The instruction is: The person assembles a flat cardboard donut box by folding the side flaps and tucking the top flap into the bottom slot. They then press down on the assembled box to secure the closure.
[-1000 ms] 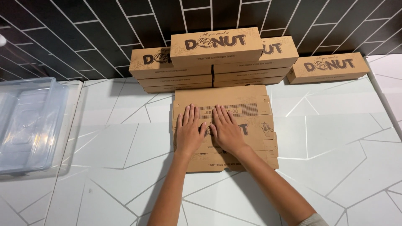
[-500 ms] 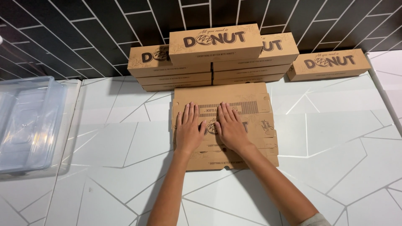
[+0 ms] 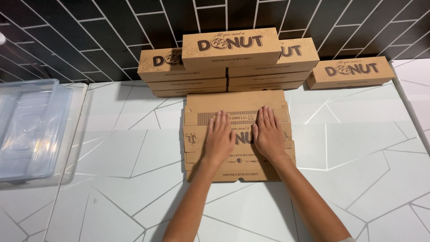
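On the worktop [image 3: 358, 148], flat cartons [image 3: 237, 134] are pressed by both open hands [image 3: 219, 139] [image 3: 268, 134]; uneven pressure could skew them.

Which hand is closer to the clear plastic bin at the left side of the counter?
Left. The left hand lies flat on the unfolded cardboard box, on the side toward the clear plastic bin. The right hand lies beside it, farther from the bin.

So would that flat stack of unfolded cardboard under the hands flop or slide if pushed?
The flat cardboard stack looks thin, so probably light and bendy. Its uneven edges suggest sheets could shift apart. On the smooth white counter it would likely slide easily.
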